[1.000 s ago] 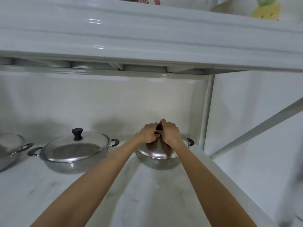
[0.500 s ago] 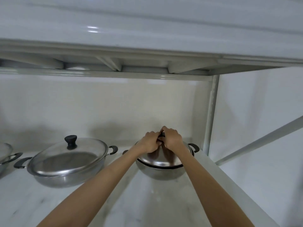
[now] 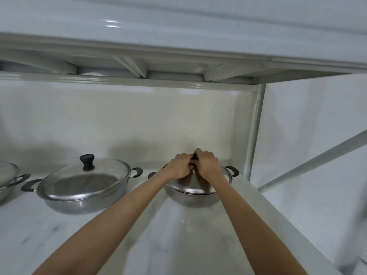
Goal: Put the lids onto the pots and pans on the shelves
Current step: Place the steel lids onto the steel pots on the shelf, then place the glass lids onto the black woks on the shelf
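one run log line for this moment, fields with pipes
step: seating lid on right pot | left hand: on lid knob | right hand: on lid knob | steel lid: resting on right pot | middle pan: lidded

lid knob [image 3: 195, 157] hidden under both hands, leftmost pan [image 3: 8, 176] cut by edge — bottom-right corner blurred

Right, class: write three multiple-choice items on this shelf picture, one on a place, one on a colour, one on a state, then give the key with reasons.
1. Where is the pot being handled? A far left B middle C right end of the shelf
2. What colour is the knob on the glass lid? A red B black C white
3. What are the hands doing? A hanging free B closed together on the steel lid's knob C gripping the side handles

Key: C, the pot sits by the corner post; B, the knob is black; B, left hand and right hand meet atop the steel lid.
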`<control>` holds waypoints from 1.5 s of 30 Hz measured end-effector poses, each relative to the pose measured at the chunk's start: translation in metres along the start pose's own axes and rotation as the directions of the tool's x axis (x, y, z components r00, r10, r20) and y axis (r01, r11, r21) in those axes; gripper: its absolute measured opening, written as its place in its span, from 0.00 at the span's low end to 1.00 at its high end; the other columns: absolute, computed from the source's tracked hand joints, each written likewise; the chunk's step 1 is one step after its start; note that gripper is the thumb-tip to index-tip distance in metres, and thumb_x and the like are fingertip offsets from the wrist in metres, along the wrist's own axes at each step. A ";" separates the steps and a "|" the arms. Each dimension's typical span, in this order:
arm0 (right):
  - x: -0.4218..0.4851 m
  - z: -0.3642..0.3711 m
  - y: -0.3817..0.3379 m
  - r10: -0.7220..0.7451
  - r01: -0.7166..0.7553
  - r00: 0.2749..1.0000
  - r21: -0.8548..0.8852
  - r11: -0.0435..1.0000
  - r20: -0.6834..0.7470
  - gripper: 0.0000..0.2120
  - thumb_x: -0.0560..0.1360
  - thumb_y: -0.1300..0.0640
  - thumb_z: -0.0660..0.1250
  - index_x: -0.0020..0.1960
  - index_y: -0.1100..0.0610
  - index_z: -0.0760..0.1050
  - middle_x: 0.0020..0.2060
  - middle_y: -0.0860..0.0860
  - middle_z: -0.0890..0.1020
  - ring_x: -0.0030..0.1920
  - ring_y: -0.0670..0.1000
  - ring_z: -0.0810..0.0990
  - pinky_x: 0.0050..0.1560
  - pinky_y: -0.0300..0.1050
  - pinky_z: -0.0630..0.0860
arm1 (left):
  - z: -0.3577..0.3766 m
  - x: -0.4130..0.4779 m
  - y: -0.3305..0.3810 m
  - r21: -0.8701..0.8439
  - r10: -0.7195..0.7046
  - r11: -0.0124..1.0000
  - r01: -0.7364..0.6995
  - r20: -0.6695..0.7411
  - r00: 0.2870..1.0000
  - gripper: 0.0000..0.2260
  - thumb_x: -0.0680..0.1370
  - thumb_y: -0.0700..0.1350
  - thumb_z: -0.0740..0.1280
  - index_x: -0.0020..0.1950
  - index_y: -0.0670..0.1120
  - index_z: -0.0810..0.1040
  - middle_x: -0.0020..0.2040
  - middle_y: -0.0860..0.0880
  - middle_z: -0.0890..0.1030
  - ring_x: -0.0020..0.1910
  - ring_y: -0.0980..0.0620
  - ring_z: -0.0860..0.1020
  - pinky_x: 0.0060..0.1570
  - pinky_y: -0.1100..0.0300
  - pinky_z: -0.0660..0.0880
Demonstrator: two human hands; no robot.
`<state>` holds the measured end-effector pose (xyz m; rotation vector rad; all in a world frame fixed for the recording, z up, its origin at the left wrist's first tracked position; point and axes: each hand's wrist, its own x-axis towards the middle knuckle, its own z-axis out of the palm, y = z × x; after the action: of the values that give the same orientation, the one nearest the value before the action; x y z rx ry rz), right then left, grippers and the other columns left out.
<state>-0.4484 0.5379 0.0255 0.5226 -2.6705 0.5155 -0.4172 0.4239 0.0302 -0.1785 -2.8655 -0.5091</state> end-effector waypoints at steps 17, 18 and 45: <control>-0.047 -0.029 -0.007 -0.012 0.011 1.000 -0.080 0.997 -0.010 0.13 0.78 0.57 0.59 0.60 0.61 0.72 0.55 0.60 0.80 0.56 0.60 0.77 0.53 0.52 0.74 | -0.007 -0.053 0.021 0.170 -0.074 0.983 0.073 -0.004 0.997 0.19 0.80 0.45 0.57 0.70 0.44 0.68 0.64 0.40 0.74 0.63 0.40 0.73 0.63 0.46 0.71; -0.054 -0.032 -0.009 -0.011 0.010 1.000 -0.077 0.997 -0.004 0.13 0.78 0.57 0.59 0.59 0.61 0.73 0.54 0.59 0.80 0.55 0.60 0.78 0.52 0.51 0.74 | -0.008 -0.063 0.025 0.187 -0.078 0.979 0.078 -0.009 0.997 0.18 0.79 0.44 0.57 0.69 0.43 0.69 0.64 0.39 0.74 0.62 0.39 0.73 0.62 0.46 0.71; -0.377 -0.074 -0.067 -0.133 0.093 0.961 0.169 0.981 0.242 0.11 0.77 0.54 0.61 0.54 0.58 0.77 0.52 0.57 0.82 0.52 0.58 0.80 0.48 0.47 0.73 | 0.014 -0.384 0.088 0.154 -0.192 0.973 0.170 0.143 0.971 0.12 0.78 0.48 0.62 0.58 0.44 0.77 0.59 0.44 0.79 0.58 0.45 0.77 0.58 0.51 0.75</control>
<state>-0.0743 0.6172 -0.0494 0.8329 -2.8305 0.6690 -0.0344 0.4803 -0.0465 0.0719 -3.0760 -0.3356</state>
